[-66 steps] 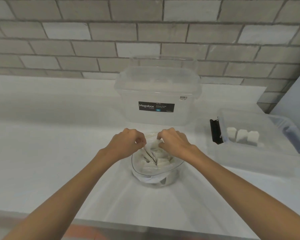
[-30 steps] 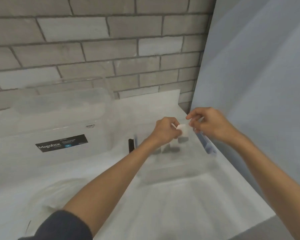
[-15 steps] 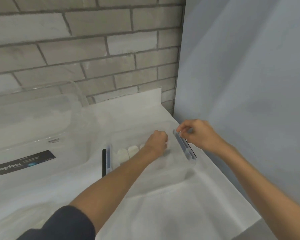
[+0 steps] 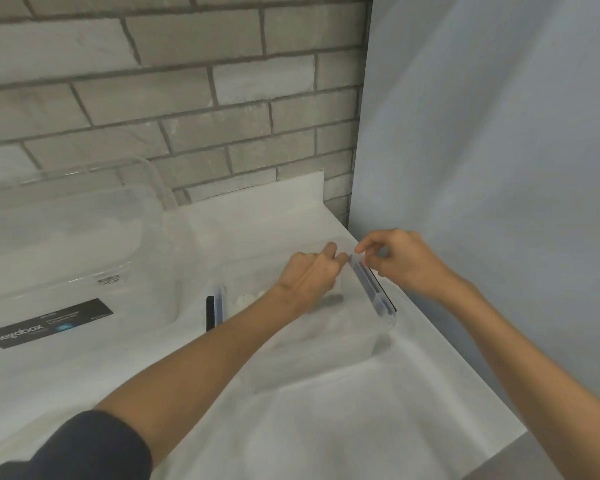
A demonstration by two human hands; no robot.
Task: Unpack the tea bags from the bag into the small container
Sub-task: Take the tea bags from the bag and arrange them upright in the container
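Brickwork [image 4: 174, 98] fills the back of the view, and a plain grey panel [image 4: 492, 133] closes off the right side. Below them runs the white desk [image 4: 361, 427]. On its left stands a large clear box [image 4: 66, 244] with a black label [image 4: 47, 323] reading "Megabox". Right of it, close to the grey panel, sits the small container [image 4: 326, 355], clear-walled, with a dark clip [image 4: 373, 287] on its right rim and another (partly hidden) on the left [image 4: 213, 308].

The left hand [image 4: 312, 271] reaches down inside the small container with its fingers curled under; what they hold, if anything, is hidden, so I cannot tell. The right hand [image 4: 402, 261] hovers at the far end of the right clip, fingers bent and drawn together; whether they pinch something cannot be told.

Pale tea bags [image 4: 246, 298] stand in the small container's left end, just beside the left forearm.
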